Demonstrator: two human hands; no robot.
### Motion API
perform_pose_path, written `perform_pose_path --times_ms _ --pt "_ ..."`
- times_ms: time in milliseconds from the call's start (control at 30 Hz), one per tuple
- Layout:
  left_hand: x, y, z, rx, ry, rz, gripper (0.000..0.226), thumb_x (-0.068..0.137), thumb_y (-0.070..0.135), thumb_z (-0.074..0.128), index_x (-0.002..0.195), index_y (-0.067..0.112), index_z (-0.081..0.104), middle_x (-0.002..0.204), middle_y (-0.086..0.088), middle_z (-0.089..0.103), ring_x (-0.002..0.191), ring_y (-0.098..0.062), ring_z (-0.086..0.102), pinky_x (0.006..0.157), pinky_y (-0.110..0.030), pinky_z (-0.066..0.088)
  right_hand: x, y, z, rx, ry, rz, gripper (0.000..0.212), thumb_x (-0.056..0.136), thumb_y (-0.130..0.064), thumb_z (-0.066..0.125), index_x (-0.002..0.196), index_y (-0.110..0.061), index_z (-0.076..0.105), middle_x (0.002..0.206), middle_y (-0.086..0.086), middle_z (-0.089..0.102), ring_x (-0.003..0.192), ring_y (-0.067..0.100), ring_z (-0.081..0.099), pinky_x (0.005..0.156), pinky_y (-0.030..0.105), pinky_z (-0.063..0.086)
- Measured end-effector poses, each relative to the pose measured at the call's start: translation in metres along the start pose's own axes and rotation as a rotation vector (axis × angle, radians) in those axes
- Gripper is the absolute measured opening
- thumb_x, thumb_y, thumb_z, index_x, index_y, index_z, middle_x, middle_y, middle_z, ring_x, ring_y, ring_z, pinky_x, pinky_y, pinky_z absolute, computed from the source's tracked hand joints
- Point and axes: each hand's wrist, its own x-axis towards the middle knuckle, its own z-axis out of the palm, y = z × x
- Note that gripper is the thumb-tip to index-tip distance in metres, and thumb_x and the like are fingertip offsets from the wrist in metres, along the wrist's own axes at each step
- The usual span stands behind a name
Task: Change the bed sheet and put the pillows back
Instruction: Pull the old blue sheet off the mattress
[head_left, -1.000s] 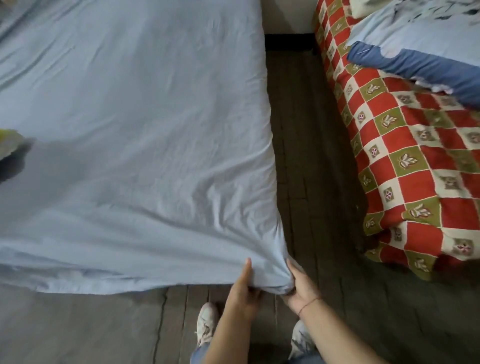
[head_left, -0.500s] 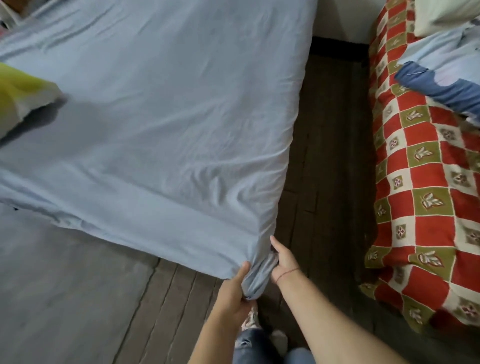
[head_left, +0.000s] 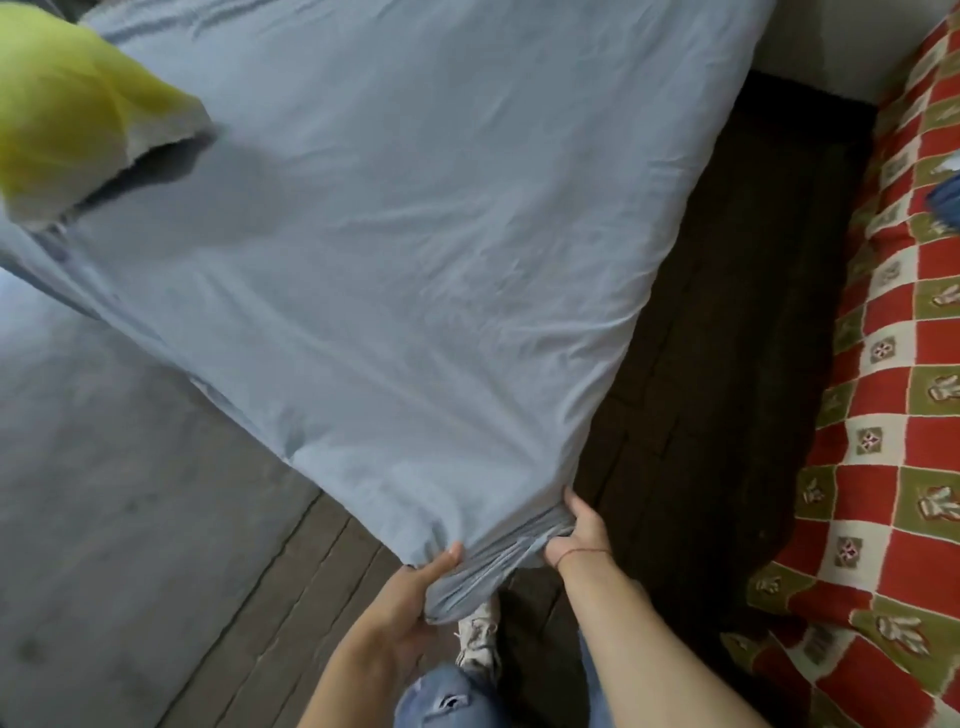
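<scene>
A pale blue bed sheet (head_left: 415, 249) lies spread over the mattress and fills most of the view. Its near corner is bunched into folds between my two hands. My left hand (head_left: 415, 587) grips the gathered cloth from the left, thumb on top. My right hand (head_left: 579, 535), with a red string at the wrist, holds the corner from the right, its fingers tucked under the folds. A yellow-green pillow (head_left: 67, 109) lies on the sheet at the far left.
A second bed with a red, green and white checked cover (head_left: 893, 415) stands on the right. A narrow dark wooden floor strip (head_left: 727, 312) runs between the beds. Grey floor (head_left: 104, 493) lies at the left. My shoe (head_left: 480, 639) and jeans show below the corner.
The view has swung left and tilted, so more of the pillow shows. My hands have bunched more of the sheet's corner, and the right hand now holds it instead of lying beside it.
</scene>
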Motion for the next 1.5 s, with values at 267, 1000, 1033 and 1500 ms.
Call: perform_pose_path --times_ms 267,1000,1033,1500 --pt "0.039 -0.051 0.101 -0.462 0.075 0.124 0.084 0.069 0.054 0.075 0.122 -0.009 0.057 0.121 -0.029 0.062 0.113 -0.038 0.062 0.102 -0.044 0.045 -0.010 -0.037 -0.043 -0.380 -0.146 0.364 0.058 0.089 -0.037 0.052 0.093 0.018 0.065 0.092 0.037 0.066 0.070 0.047 0.069 0.049 0.057 0.054" --pt "0.052 -0.107 0.147 -0.693 0.611 0.444 0.021 0.096 0.013 0.057 0.102 -0.006 0.062 0.094 -0.023 0.071 0.088 -0.035 0.069 0.077 -0.041 0.054 0.031 -0.200 0.024 -0.561 -0.055 -0.088 0.037 0.088 -0.028 0.064 0.120 -0.009 0.058 0.103 0.015 0.062 0.102 0.033 0.057 0.101 0.050 0.038" --pt "0.052 -0.107 0.145 -0.688 0.594 0.444 0.021 0.096 0.013 0.057 0.102 -0.006 0.062 0.094 -0.024 0.071 0.088 -0.035 0.069 0.074 -0.040 0.055 0.032 -0.214 0.031 -0.583 -0.053 -0.053 0.029 0.095 -0.028 0.055 0.117 -0.009 0.059 0.108 0.015 0.062 0.108 0.033 0.056 0.100 0.050 0.038" --pt "0.097 -0.088 0.222 -0.758 0.257 0.303 0.077 0.063 0.049 0.078 0.127 0.009 0.061 0.121 -0.010 0.068 0.108 -0.021 0.064 0.092 -0.034 0.050 0.028 -0.214 0.028 -0.699 -0.130 -0.042 0.022 0.097 -0.017 0.054 0.114 -0.004 0.059 0.129 0.022 0.057 0.089 0.035 0.062 0.084 0.053 0.048"
